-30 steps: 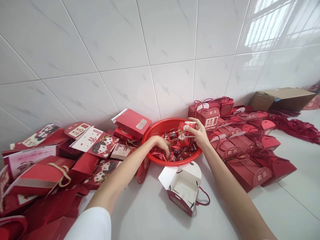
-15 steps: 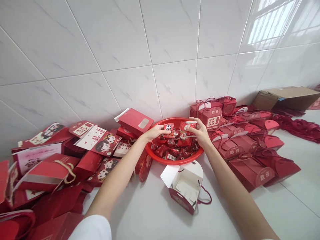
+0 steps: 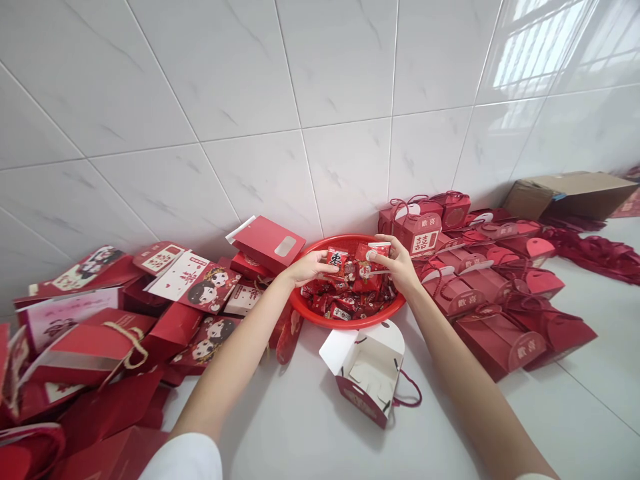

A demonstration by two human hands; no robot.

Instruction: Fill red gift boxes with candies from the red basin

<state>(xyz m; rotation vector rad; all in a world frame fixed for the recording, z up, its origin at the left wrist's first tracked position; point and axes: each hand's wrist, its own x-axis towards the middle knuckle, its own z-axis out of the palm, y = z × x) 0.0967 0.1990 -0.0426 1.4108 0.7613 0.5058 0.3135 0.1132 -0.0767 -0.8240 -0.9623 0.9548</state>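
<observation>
A red oval basket holds many small red candy packets. Over its left part, my left hand is closed on a red packet with a black character. At the right side of the basket my right hand pinches red and white packets between thumb and fingers. Just in front of the basket stands an open box, white inside and dark red outside, with a cord handle at its right. Nothing shows inside this box.
Red boxes and cartons lie heaped on the left. Closed dark red boxes with cord handles stand in rows on the right. Farther right are a cardboard box and dark red cords. A tiled wall rises behind.
My left hand and its packet have dipped slightly, nearer the other candies. My right hand has barely moved. The whole view has shifted slightly.
</observation>
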